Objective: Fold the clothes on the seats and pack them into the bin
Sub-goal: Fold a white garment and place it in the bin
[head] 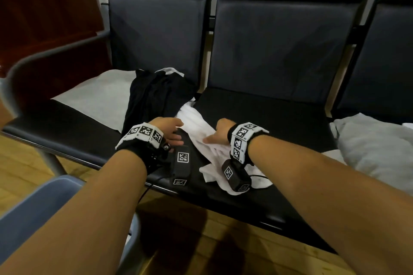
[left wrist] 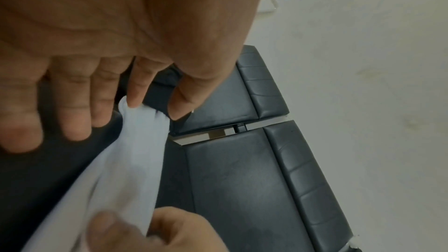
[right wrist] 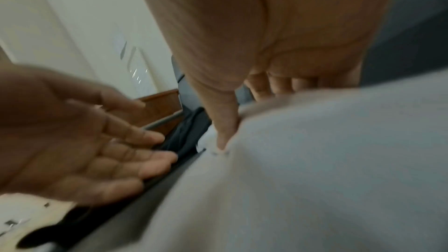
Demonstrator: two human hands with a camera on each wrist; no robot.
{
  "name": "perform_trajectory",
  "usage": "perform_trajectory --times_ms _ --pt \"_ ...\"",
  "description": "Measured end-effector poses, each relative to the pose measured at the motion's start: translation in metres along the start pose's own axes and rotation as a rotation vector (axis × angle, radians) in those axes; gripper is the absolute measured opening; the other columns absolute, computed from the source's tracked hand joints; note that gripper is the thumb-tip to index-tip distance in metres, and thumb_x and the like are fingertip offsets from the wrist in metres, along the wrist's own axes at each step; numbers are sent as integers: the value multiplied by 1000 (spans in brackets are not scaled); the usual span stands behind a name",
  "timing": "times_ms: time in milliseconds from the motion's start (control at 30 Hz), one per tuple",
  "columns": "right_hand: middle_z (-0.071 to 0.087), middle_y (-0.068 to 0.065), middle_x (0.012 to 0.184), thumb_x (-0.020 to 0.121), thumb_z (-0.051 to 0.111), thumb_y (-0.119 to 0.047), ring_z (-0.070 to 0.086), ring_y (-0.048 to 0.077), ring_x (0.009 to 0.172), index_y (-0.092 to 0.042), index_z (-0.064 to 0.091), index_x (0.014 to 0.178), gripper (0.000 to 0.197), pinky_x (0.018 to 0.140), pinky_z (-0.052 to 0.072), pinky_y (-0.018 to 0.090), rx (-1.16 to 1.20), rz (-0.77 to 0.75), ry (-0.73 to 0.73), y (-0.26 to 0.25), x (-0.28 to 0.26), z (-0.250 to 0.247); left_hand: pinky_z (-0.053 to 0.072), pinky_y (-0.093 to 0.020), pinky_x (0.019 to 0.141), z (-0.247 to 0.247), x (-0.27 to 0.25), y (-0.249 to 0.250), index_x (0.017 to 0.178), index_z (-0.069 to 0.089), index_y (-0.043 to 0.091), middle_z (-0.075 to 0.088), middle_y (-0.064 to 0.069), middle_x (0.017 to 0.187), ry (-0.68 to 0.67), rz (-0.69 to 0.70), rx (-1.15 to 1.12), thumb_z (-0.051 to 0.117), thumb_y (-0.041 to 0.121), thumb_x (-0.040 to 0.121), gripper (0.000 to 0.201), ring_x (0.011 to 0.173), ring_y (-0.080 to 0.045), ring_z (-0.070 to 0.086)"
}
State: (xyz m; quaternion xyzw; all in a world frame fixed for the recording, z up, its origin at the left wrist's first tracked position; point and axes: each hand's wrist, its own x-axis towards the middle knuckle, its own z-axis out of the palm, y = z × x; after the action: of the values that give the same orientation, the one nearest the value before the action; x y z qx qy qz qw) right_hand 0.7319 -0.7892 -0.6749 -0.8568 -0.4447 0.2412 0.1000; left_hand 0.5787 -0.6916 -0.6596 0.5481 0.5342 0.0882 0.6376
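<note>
A white garment (head: 196, 123) (left wrist: 126, 170) (right wrist: 315, 160) lies bunched across the front of the black seat (head: 268, 123). My right hand (head: 218, 131) (right wrist: 249, 116) grips it, thumb pressed on top and fingers curled behind a raised fold. The left hand (head: 178, 131) (left wrist: 152, 107) (right wrist: 97, 152) hovers just left of it with relaxed, straight fingers, its index fingertip (left wrist: 132, 102) touching the cloth's raised edge. Behind the hands a black garment (head: 152, 96) lies crumpled. At the lower left, the blue-grey rim of the bin (head: 33, 214) shows.
A pale grey cloth (head: 96, 94) lies flat on the left seat. On the right seat is a heap of grey clothing (head: 375, 147). A metal armrest (head: 44, 56) curves at the left, padded backrests (head: 279, 51) rise behind, and there is wooden floor (head: 223, 241) below.
</note>
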Motion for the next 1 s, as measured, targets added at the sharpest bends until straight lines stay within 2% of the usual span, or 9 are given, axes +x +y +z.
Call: perform_trajectory --times_ms 167,233,300,367,467,567,700,767,1000 --pt "69 10 97 85 72 -31 64 22 87 -6 70 104 32 70 50 30 231 -200 6 -10 -7 -6 44 -50 102 -6 23 -3 122 39 -8 62 -24 109 -54 -67 -105 55 45 92 63 105 -37 63" --pt "71 12 105 85 72 -22 66 22 90 -9 71 104 24 84 54 37 493 -279 24 -17 -27 -29 56 -37 84 -3 24 0 98 46 -9 65 -22 90 -127 -31 -175 44 54 95 63 82 -30 67" --pt "73 11 104 85 72 -15 69 22 91 -16 72 99 15 88 54 36 663 -348 -75 -17 -48 -46 55 -27 58 3 22 7 96 56 0 65 -18 78 -189 74 -214 32 53 99 58 64 -24 67" --pt "74 7 99 84 73 -16 69 17 86 -19 72 96 12 80 56 29 594 -376 -134 -9 -64 -52 53 -29 67 7 23 16 114 57 2 70 -19 97 -120 146 -228 37 48 100 52 86 -24 70" --pt "74 2 92 80 77 -37 69 13 80 -12 73 96 30 71 54 25 327 -325 -155 10 -72 -47 54 -34 67 7 24 28 126 54 0 69 -18 102 -50 187 -263 51 36 97 46 82 -27 69" --pt "72 12 107 81 73 -44 68 25 99 -4 70 108 48 88 54 34 753 -213 -228 24 -72 -40 54 -46 79 15 1 33 138 45 3 56 -26 128 -270 258 -325 56 26 93 52 112 -41 59" --pt "69 10 91 83 67 -53 68 23 82 -9 68 97 46 76 57 36 1340 -88 -78 29 -72 -47 48 -51 97 31 -36 30 139 43 0 50 -29 135 -710 372 -259 53 12 87 54 124 -43 50" --pt "72 14 106 86 69 -41 70 28 95 -4 69 110 44 76 58 39 1393 -112 -35 27 -74 -50 46 -49 100 36 -46 25 136 47 1 54 -27 132 -792 400 -149 55 8 86 51 121 -39 54" --pt "68 20 110 92 64 -10 67 32 101 5 61 111 24 88 55 47 1241 -289 101 14 -105 -73 45 -46 101 41 -70 21 134 54 12 61 -15 129 -584 397 -217 54 61 85 69 119 -29 60"
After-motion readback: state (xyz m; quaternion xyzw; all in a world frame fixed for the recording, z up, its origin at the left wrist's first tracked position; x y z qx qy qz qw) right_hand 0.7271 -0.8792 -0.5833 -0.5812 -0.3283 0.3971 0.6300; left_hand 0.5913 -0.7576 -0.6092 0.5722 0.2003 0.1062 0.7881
